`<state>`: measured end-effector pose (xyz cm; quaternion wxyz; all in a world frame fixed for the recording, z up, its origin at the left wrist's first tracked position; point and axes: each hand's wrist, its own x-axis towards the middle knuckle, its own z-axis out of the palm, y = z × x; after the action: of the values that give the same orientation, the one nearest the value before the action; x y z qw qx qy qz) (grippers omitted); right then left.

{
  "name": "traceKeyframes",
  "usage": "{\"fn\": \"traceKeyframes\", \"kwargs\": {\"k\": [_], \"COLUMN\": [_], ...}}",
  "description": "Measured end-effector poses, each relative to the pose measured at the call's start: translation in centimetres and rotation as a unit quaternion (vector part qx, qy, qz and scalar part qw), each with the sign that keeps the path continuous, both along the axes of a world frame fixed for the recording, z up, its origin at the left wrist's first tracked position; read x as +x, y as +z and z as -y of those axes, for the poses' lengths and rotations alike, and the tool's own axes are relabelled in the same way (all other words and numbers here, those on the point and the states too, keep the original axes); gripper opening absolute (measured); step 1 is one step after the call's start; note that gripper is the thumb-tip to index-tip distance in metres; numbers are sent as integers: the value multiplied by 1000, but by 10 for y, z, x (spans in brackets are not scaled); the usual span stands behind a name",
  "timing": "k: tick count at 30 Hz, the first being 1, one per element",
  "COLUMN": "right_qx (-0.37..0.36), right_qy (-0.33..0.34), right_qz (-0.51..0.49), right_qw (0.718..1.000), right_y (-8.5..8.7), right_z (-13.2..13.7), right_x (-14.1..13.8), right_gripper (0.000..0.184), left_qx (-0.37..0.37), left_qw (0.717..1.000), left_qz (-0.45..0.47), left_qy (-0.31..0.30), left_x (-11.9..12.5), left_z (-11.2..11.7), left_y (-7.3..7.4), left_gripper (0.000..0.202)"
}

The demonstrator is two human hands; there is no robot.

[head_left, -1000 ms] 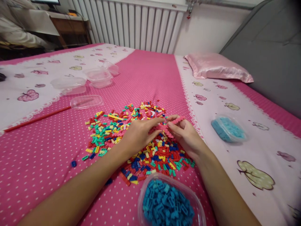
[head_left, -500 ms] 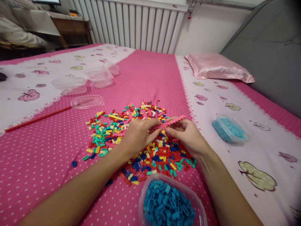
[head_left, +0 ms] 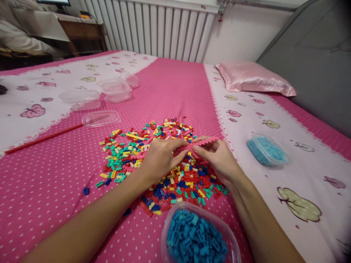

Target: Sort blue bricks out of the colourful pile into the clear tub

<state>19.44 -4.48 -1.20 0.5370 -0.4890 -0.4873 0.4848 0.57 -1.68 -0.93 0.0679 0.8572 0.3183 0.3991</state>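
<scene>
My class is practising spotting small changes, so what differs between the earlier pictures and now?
A second ago, a pink end between the hands slanted down toward the pile; now the pink strip runs more in one line from the left hand past the right thumb of the right hand. Nothing was visibly let go. The pile, near tub and far tub stayed put.

- The pink piece point(head_left: 206, 141) looks to me like a narrow strip of little toy bricks, with a toothed, zigzag edge.
- It's pinched between the fingertips of the left hand point(head_left: 161, 157) and the right hand point(head_left: 218, 159), and those fingers hide enough that I can't make out its whole shape.
- It sits at a slant, its free end poking out past the right fingers.
- Loose, many-coloured bricks point(head_left: 189, 179) lie heaped beneath it.
</scene>
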Motion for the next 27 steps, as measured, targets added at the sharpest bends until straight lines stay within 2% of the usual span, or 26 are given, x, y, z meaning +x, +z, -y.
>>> {"fn": "traceKeyframes", "kwargs": {"k": [7,13,16,19,23,25,27], "right_qx": [-49,-45,-41,-28,-14,-25,-41], "right_qy": [47,59,55,54,20,-10,-29], "right_qz": [-45,-35,-37,-47,-72,-81,-83], "right_qw": [997,997,997,997,997,996,995], "right_y": [0,1,7,18,37,45,52], "right_z": [3,3,3,6,24,41,64], "right_x": [-8,-5,-4,1,18,28,38], "right_gripper": [41,38,40,41,46,50,51], "left_qx": [-54,-26,-27,-46,-41,-42,-58], "left_qw": [998,999,999,997,993,989,982], "left_qz": [-15,-31,-38,-63,-103,-135,-173], "left_qy": [1,-16,-22,-29,-44,-45,-37], "left_x": [0,1,1,8,31,45,58], "left_z": [-3,-2,-2,-4,1,15,38], "left_y": [-2,-3,2,18,51,66,76], "left_gripper": [10,10,11,11,8,10,11]}}
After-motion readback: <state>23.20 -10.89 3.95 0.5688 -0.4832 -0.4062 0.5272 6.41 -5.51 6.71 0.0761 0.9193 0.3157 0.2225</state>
